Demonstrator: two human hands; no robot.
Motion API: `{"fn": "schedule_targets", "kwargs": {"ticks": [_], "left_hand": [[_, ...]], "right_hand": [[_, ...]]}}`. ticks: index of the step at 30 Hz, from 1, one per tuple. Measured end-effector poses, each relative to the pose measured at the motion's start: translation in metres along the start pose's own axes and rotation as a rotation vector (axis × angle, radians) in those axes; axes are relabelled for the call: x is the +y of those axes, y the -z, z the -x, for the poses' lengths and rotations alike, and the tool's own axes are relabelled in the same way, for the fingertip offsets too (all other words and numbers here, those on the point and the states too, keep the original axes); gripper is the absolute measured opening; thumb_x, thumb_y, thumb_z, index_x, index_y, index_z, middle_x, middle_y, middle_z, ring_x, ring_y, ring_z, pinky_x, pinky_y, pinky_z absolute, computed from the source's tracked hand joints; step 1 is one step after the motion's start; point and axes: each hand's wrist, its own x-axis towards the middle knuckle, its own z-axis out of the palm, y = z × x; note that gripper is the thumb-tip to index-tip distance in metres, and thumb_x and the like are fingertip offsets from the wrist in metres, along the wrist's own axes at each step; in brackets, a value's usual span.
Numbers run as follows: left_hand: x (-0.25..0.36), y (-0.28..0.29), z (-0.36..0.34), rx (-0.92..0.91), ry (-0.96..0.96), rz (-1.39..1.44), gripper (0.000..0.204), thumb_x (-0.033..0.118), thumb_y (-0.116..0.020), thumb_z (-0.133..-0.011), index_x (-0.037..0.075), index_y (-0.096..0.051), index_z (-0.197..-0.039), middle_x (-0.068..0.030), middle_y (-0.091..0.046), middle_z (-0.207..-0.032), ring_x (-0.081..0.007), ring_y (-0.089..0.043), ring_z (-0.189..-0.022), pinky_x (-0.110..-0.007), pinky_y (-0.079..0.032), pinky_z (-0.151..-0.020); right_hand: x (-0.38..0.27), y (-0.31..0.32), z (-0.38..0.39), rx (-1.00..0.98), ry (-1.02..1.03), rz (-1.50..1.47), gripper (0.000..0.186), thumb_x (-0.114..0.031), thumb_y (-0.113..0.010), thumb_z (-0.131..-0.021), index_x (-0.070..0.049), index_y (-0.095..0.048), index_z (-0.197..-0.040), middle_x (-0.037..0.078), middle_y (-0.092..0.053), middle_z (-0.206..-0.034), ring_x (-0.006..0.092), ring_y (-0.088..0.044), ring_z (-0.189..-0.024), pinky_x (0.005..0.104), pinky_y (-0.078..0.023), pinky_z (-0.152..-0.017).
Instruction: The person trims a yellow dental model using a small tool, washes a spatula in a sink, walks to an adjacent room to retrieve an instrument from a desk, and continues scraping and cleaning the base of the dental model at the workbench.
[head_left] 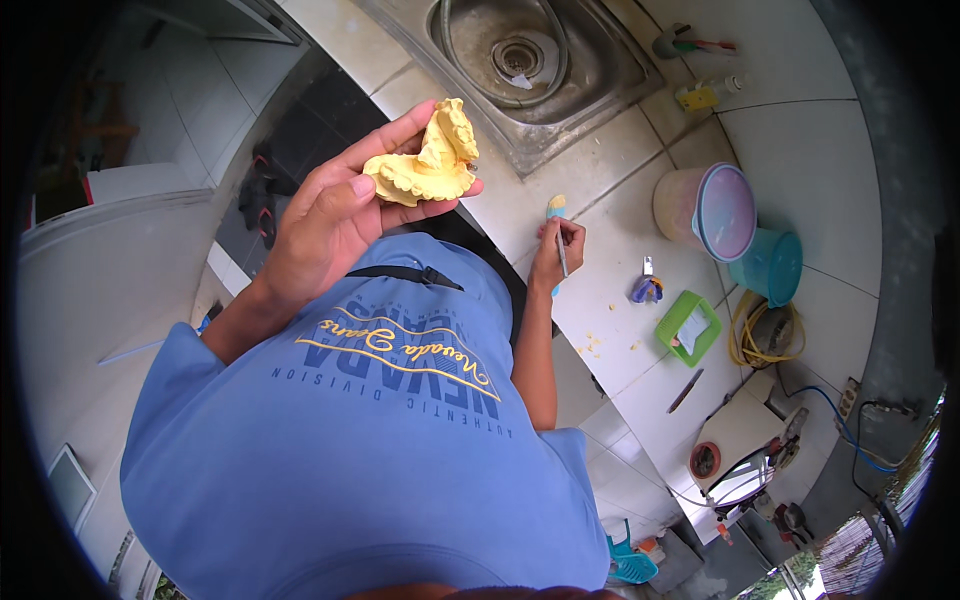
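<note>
My left hand [325, 205] is closed round the edge of a yellow plaster dental cast [428, 165], thumb on the near side and fingers behind. The cast is horseshoe-shaped with a bumpy row of teeth, and it is held up in front of the counter edge. Over the white-tiled counter [620, 375], my right hand [557, 255] has its fingers wrapped round a slim grey metal tool [562, 248]. A light-blue tool [557, 209] with a pale yellow end shows by the same fingers; whether it is gripped or lies beneath them, I cannot tell.
Beyond the hands is a steel sink [530, 165] with a hose inside. Rightward stand a lidded bucket [675, 205], a teal bucket [775, 270], a green basket [663, 325], a purple-filled impression tray [647, 288], a knife [685, 391] and a yellow hose [797, 335]. Yellow crumbs [590, 347] dot the tiles.
</note>
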Motion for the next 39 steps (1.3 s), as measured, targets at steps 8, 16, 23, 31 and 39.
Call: {"fn": "schedule_targets", "kwargs": {"ticks": [8,16,23,31,39], "left_hand": [[-0.009,0.004,-0.002,-0.026,-0.088,-0.177,0.089,0.039,-0.062,-0.085,-0.005,-0.018,-0.149,-0.0193,-0.038,-0.144,-0.0370,-0.053,-0.123,-0.040,-0.044,-0.104],[-0.007,-0.002,-0.001,-0.044,-0.137,-0.040,0.087,0.004,-0.068,-0.077,-0.006,-0.020,-0.148,-0.0134,-0.034,-0.143,-0.0205,-0.052,-0.121,-0.033,-0.040,-0.106],[-0.002,-0.011,-0.003,-0.092,-0.104,-0.099,0.105,0.022,-0.086,-0.070,-0.001,-0.019,-0.147,-0.0181,-0.035,-0.145,-0.0266,-0.047,-0.127,-0.040,-0.039,-0.109],[0.008,-0.013,0.001,-0.266,-0.182,-0.198,0.106,0.017,-0.089,-0.066,0.003,-0.022,-0.148,-0.0204,-0.038,-0.145,-0.0255,-0.048,-0.128,-0.040,-0.039,-0.108],[0.000,-0.011,0.007,-0.242,-0.291,-0.186,0.103,0.012,-0.088,-0.066,0.006,-0.023,-0.146,-0.0219,-0.037,-0.145,-0.0274,-0.048,-0.129,-0.042,-0.043,-0.105]], "right_hand": [[0.009,0.003,-0.003,-0.040,-0.008,0.033,0.012,-0.009,-0.063,-0.090,0.002,-0.058,-0.087,0.006,-0.062,-0.070,0.0096,-0.058,-0.062,0.0229,-0.047,-0.059],[-0.034,0.010,-0.005,-0.128,-0.171,-0.283,0.012,-0.009,-0.065,-0.090,0.000,-0.058,-0.087,0.010,-0.065,-0.075,0.0141,-0.062,-0.064,0.0260,-0.051,-0.059],[-0.189,0.022,0.023,-0.372,0.204,-0.649,0.010,-0.002,-0.062,-0.089,0.000,-0.054,-0.095,0.014,-0.061,-0.082,0.0199,-0.064,-0.069,0.0335,-0.056,-0.063],[-0.267,0.010,0.045,-0.474,0.631,-0.328,0.021,0.004,-0.068,-0.079,0.002,-0.055,-0.095,0.016,-0.063,-0.082,0.0306,-0.068,-0.083,0.0381,-0.057,-0.076],[-0.273,0.004,0.051,-0.520,0.714,-0.217,0.019,0.007,-0.068,-0.074,0.003,-0.058,-0.090,0.017,-0.065,-0.081,0.0352,-0.069,-0.089,0.0432,-0.057,-0.082]]}}
